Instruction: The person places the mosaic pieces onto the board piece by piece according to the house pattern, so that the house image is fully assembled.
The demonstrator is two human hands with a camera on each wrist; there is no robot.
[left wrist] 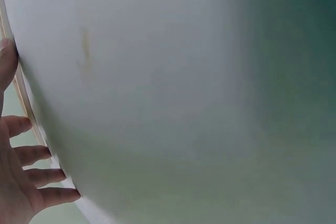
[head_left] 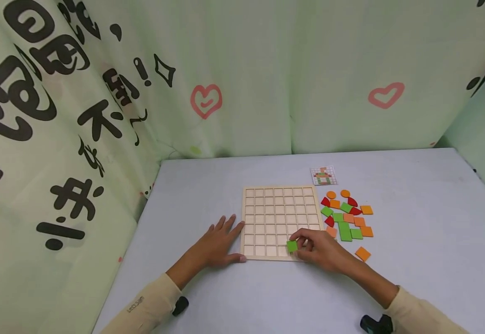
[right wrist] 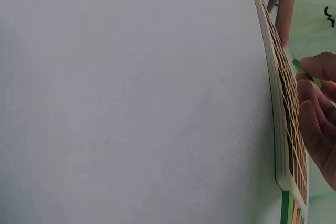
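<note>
A wooden grid board point(head_left: 276, 219) lies on the table with its square cells bare. Over its front row, my right hand point(head_left: 322, 249) pinches a green square tile point(head_left: 292, 246) between thumb and fingers. That green tile shows edge-on in the right wrist view, held slightly above the grid. My left hand point(head_left: 219, 244) rests at the board's left edge, fingers spread, the thumb at the near corner. In the left wrist view the fingers point(left wrist: 32, 155) of this hand are extended along the board's rim.
Right of the board lie loose tiles: a green rectangle point(head_left: 344, 231), orange circles, red curved pieces and several orange and green squares. One orange square point(head_left: 363, 253) lies apart, nearer the right forearm. A small pattern card point(head_left: 323, 176) sits behind the board. Curtains hang behind and left.
</note>
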